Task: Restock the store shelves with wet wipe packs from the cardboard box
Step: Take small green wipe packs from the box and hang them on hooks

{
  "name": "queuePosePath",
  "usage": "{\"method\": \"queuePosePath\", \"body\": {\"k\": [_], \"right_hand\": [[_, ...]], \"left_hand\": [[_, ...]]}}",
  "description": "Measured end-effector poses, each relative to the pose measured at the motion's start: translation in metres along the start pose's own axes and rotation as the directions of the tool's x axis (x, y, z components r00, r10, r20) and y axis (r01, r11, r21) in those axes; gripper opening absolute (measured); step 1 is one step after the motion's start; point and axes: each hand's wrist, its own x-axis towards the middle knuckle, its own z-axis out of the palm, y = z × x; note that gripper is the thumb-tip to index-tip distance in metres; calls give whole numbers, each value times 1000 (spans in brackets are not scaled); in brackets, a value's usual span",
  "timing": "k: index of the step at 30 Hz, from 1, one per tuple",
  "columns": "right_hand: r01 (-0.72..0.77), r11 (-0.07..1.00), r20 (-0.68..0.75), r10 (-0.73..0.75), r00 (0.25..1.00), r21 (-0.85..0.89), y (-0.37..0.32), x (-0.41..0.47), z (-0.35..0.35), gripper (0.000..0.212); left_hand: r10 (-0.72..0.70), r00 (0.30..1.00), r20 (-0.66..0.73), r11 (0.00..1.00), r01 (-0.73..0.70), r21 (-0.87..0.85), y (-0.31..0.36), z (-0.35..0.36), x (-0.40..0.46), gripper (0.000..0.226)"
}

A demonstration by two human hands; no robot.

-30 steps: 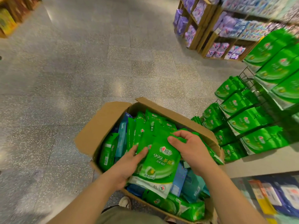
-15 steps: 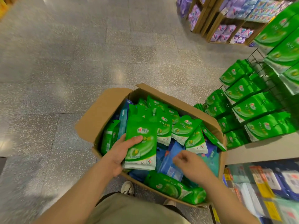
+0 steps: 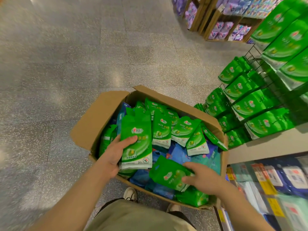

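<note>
An open cardboard box [image 3: 93, 124] stands on the floor in front of me, filled with green and blue wet wipe packs. My left hand [image 3: 115, 152] grips a stack of green packs [image 3: 136, 140] upright over the box's left side, thumb across the front. My right hand [image 3: 201, 177] pinches another green pack [image 3: 168, 174] lying tilted near the box's front edge. Several more green packs [image 3: 183, 130] stand upright in the box's middle. To the right, a wire rack shelf [image 3: 256, 104] holds rows of the same green packs.
Speckled grey floor spreads to the left and beyond the box. Wooden shelves with purple packs [image 3: 221, 29] stand at the far right. A lower shelf with blue and white packs [image 3: 275, 179] sits at the bottom right. My shoes [image 3: 130, 195] are just behind the box.
My right hand let go of the stack, dropped to the box's front and took hold of another green pack. My left hand keeps holding the stack, now shifted left.
</note>
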Motion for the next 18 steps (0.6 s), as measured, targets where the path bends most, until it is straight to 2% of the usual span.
{"method": "queuePosePath", "body": {"k": [2, 4, 7, 10, 13, 15, 18], "right_hand": [[21, 997, -37, -19, 999, 74, 2, -5, -19, 51], [55, 970, -73, -39, 997, 237, -2, -12, -30, 34], [131, 843, -135, -71, 988, 522, -23, -20, -32, 25], [185, 702, -186, -77, 980, 688, -52, -19, -21, 20], [242, 637, -277, -46, 960, 732, -76, -7, -10, 66], [312, 638, -370, -46, 928, 704, -89, -3, -6, 67], [335, 715, -388, -97, 917, 613, -108, 0, 1, 60]], "left_hand": [[23, 999, -25, 1000, -22, 12, 0, 1, 1, 66], [54, 997, -53, 999, -53, 12, 1, 4, 0, 66], [104, 992, -72, 994, -101, 36, 1, 10, -3, 63], [122, 992, -40, 991, -119, 53, -3, 20, -8, 63], [137, 990, -28, 990, -135, 51, -7, 30, -11, 72], [122, 992, -30, 991, -121, 58, -8, 34, -13, 83], [89, 996, -4, 996, -89, -11, -9, 36, -16, 79]]}}
